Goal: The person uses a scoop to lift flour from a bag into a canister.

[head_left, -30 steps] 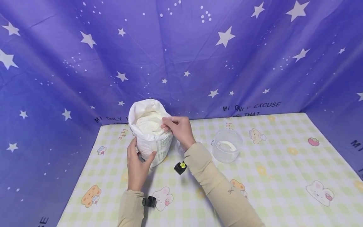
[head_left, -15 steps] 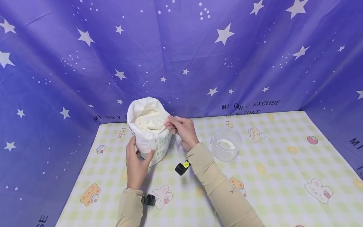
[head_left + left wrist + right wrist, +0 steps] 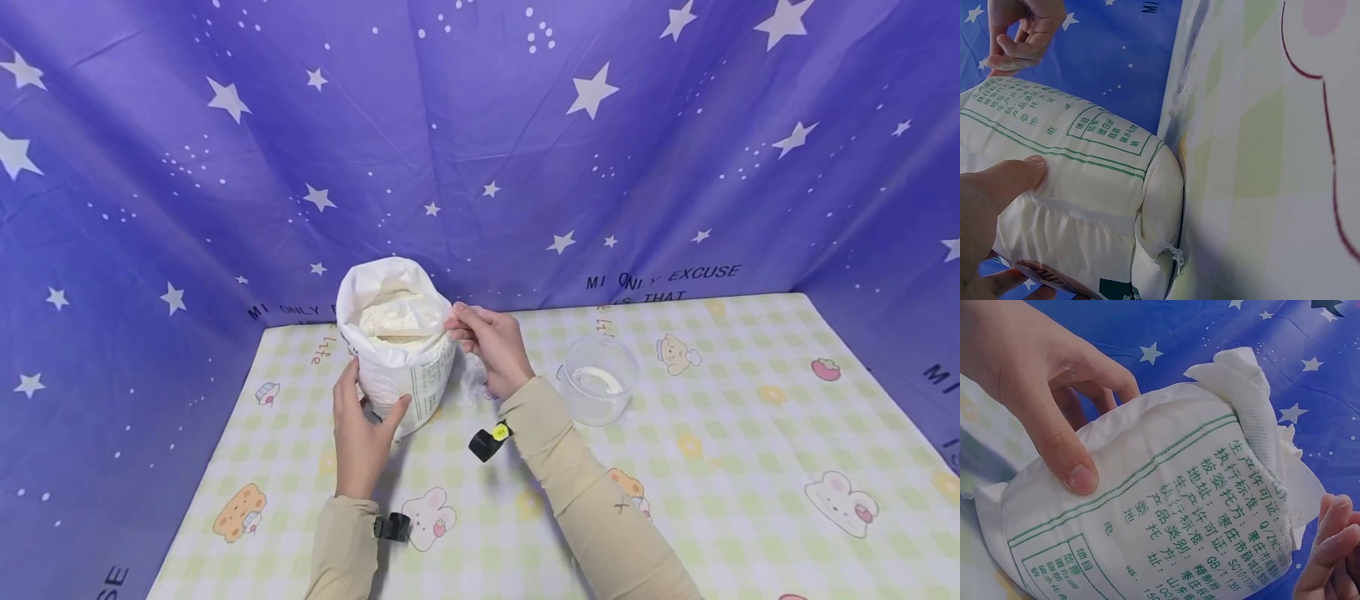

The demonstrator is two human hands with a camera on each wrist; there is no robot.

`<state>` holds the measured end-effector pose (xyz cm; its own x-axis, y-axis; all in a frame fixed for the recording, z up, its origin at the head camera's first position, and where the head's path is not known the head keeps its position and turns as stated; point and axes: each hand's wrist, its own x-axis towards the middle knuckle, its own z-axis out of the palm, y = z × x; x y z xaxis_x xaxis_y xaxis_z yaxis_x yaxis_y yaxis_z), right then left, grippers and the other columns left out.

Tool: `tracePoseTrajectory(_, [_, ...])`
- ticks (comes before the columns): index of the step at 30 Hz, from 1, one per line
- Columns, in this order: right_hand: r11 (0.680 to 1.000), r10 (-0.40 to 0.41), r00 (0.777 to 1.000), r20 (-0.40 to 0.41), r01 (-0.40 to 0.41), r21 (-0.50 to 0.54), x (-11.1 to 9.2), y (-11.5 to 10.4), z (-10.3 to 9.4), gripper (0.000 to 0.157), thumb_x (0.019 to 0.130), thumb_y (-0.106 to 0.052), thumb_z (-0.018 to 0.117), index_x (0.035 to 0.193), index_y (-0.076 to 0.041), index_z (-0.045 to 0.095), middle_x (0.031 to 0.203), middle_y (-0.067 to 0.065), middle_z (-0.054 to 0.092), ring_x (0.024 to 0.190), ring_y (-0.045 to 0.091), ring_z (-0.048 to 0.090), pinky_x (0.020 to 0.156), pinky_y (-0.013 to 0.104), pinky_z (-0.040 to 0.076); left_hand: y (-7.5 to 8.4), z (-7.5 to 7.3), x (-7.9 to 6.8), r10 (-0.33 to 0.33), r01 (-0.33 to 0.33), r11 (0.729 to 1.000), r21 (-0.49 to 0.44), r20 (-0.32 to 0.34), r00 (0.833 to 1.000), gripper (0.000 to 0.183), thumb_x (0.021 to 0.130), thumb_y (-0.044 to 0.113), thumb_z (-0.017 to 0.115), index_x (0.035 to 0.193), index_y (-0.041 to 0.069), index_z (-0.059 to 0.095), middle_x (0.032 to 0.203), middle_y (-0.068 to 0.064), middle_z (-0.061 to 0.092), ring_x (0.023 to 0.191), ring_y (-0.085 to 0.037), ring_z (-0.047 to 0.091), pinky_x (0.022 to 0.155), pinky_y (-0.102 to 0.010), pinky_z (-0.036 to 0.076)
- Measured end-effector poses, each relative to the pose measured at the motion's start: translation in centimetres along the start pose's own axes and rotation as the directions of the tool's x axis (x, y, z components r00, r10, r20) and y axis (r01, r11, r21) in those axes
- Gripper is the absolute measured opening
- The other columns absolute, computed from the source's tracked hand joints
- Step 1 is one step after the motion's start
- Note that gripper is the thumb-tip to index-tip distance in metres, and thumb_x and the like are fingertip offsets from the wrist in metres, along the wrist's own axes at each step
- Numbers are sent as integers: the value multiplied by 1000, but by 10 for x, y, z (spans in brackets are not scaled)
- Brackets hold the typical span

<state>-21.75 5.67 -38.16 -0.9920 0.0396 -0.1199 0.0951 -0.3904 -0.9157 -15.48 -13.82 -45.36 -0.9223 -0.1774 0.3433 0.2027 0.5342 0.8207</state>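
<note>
An opened white bag of flour (image 3: 408, 387) with green print stands on the table, its mouth facing up and tilted toward me. My left hand (image 3: 365, 433) grips the bag's lower left side, thumb in front and fingers behind, as the left wrist view also shows. At the bag's right rim, the fingertips of my right hand (image 3: 487, 342) pinch a thin, flat white scraper (image 3: 408, 333), whose straight edge shows over the flour (image 3: 390, 317). The rest of the scraper blends with the flour and the bag's rim. White powder coats the right fingers (image 3: 1329, 540).
Right of the bag stands a clear round plastic tub (image 3: 598, 383) with something whitish at its bottom. A crumpled clear plastic piece (image 3: 474, 382) lies between bag and tub. The checked tablecloth (image 3: 720, 517) meets a purple star curtain (image 3: 480, 150) behind.
My right hand has moved right from over the flour to the bag's right rim, and the scraper's straight edge now shows. My left hand keeps its grip on the bag.
</note>
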Motion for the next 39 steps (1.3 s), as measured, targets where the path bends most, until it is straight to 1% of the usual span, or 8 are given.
tracePoseTrajectory(5, [999,19,1000,7,-20,35,-1,-1,-2,26,96,-20,67,107,3,70,82,1,73,68,4,61,52,10,46,-1,0,0,7,-7,1000,-3,-5,1000,87,84,19,81,154,9,29,152,-14,34,140,-29,36,110,-46,48])
tracePoseTrajectory(13, [997,37,999,7,-38,66,-1,-1,-6,20,96,-21,67,100,-2,72,81,1,73,68,4,61,52,10,46,-1,0,-1,9,-9,1000,2,-6,1000,87,84,19,81,154,10,29,152,-14,35,140,-29,37,110,-45,48])
tracePoseTrajectory(20, [996,37,999,6,-37,77,-3,-4,-8,21,96,-20,67,101,-1,71,82,1,73,69,5,60,53,10,47,-2,0,-1,6,-6,1000,4,-5,1000,87,84,19,80,154,10,29,153,-13,34,140,-29,36,110,-46,48])
tracePoseTrajectory(25, [996,33,999,6,-34,78,-6,-8,-10,23,96,-20,66,106,0,71,83,1,73,71,5,61,54,11,47,-1,0,-1,5,-5,1000,5,-3,1000,87,85,20,80,154,10,29,153,-13,34,141,-29,36,110,-45,48])
tracePoseTrajectory(30, [997,32,999,17,-33,73,-8,-11,-14,33,97,-22,65,116,5,67,85,0,73,73,5,60,56,11,48,-1,1,-1,6,-6,1000,6,-5,1000,87,85,20,80,154,10,29,153,-14,34,141,-29,36,110,-45,48])
tracePoseTrajectory(33, [997,24,999,23,-26,71,-10,-13,-17,35,98,-22,64,118,6,66,85,0,72,73,5,60,57,11,48,-2,1,-1,9,-9,1000,7,-7,1000,87,84,19,80,154,10,29,153,-13,34,141,-29,36,110,-45,48])
tracePoseTrajectory(39, [995,18,1000,16,-19,94,-15,-17,-27,26,99,-22,63,111,0,68,85,0,72,73,5,58,55,10,47,-2,1,-1,12,-12,1000,7,-11,1000,87,84,19,81,154,10,29,152,-14,34,140,-29,37,110,-46,48])
